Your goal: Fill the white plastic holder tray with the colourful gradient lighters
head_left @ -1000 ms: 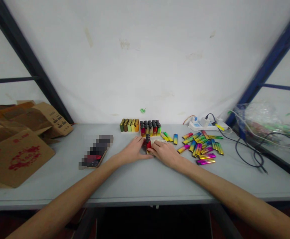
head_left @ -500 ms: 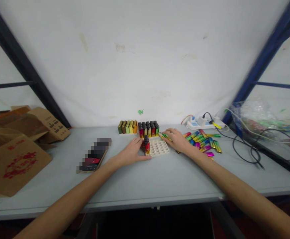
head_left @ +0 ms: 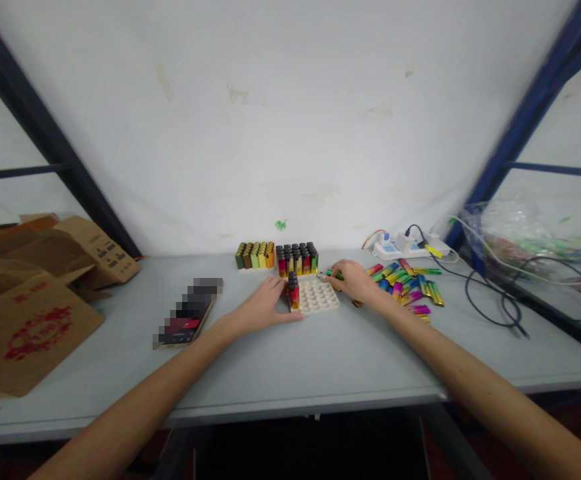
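Note:
My left hand [head_left: 263, 308] is at the left end of a white tray [head_left: 320, 298] with round holes, thumb along its front edge and fingers at its side, gripping it. A short row of black-topped red lighters [head_left: 293, 293] stands upright in that end. Beyond the tray's right side, my right hand [head_left: 353, 279] has its fingers closed on a shiny lighter [head_left: 338, 274], mostly hidden by the fingers. Loose metallic lighters [head_left: 405, 283] in several colours lie piled to the right of this hand.
Behind the tray stand a block of black-topped lighters [head_left: 297, 261] and a block of gold-topped ones [head_left: 254, 256]. A phone [head_left: 190, 313] lies at left, near cardboard boxes [head_left: 45, 327]. A power strip [head_left: 403, 248], black cable [head_left: 490, 320] and plastic bag [head_left: 510, 227] are at right.
My right hand has shifted slightly right, and its fingers have drawn in more around the lighter. My left hand and the tray have stayed in place.

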Tool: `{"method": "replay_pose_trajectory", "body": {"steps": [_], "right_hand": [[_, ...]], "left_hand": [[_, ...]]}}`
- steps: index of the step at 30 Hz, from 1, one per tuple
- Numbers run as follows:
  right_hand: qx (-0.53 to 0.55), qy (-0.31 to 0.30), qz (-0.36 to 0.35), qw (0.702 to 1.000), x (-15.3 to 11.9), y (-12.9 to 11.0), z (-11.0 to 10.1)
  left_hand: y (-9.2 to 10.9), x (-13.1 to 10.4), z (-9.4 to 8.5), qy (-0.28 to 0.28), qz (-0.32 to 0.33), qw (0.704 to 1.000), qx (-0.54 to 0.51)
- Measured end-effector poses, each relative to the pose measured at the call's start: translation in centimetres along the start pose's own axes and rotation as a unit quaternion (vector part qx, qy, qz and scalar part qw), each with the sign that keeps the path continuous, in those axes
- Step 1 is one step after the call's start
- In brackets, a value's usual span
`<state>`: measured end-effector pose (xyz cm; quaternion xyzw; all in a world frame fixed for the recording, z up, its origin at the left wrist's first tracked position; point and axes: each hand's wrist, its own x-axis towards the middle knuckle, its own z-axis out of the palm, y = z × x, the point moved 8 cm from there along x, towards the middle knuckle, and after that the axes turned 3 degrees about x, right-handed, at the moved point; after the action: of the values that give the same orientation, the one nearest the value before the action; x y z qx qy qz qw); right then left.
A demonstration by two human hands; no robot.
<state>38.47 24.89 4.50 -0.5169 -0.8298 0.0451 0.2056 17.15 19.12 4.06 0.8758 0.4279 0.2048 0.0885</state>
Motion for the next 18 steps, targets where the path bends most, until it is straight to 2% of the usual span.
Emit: {"method": "replay_pose_trajectory", "body": {"steps": [6,9,11,14,18], "right_hand": [[-0.003,-0.005,-0.023,1.000,-0.2,0.8,0.6],[0.019,0.046,-0.038,0.998,-0.8,0.4,0.0],[0.085,0.097,-0.063,0.990,-1.1,-0.3,-1.0],[0.267,0.143,-0.067,0.951,-1.5,-0.8,-2.8],[0.519,0.079,-0.045,0.850,-1.6,-2.1,-3.2]], "left_hand": [[-0.2,-0.1,0.2,-0.015,-0.010,1.000,0.010],[-0.2,-0.1,0.2,-0.013,-0.007,1.000,0.016],[-0.1,-0.1,0.1,-0.007,-0.001,1.000,0.020],[0.1,-0.1,-0.1,-0.002,0.005,1.000,0.019],[0.2,0.0,-0.1,-0.008,0.005,1.000,0.009]]}}
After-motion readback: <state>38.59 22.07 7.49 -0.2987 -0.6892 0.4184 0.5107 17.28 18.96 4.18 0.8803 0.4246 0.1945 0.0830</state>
